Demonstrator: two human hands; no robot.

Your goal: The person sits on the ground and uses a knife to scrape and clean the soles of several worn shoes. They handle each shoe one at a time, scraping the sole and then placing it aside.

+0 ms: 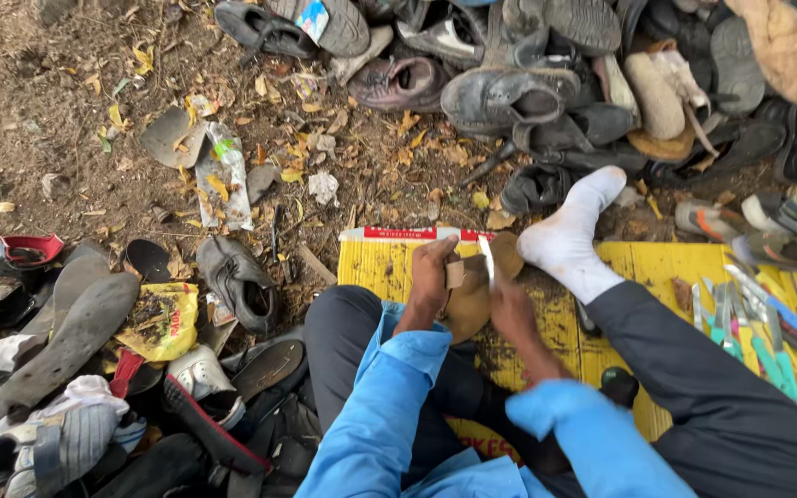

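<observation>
At the centre of the frame, over a yellow board (657, 267), the left hand (429, 274) grips the edge of a brown shoe sole (469, 300) while the right hand (512, 309) pinches a slim pale blade (487, 256) against it, with worn shoes (509, 92) heaped at the upper right

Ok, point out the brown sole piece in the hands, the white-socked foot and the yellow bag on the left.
brown sole piece (469, 309): head view, on its lower rounded part.
white-socked foot (565, 235): head view, on the middle of the sock.
yellow bag (163, 318): head view, on its crumpled front.
</observation>
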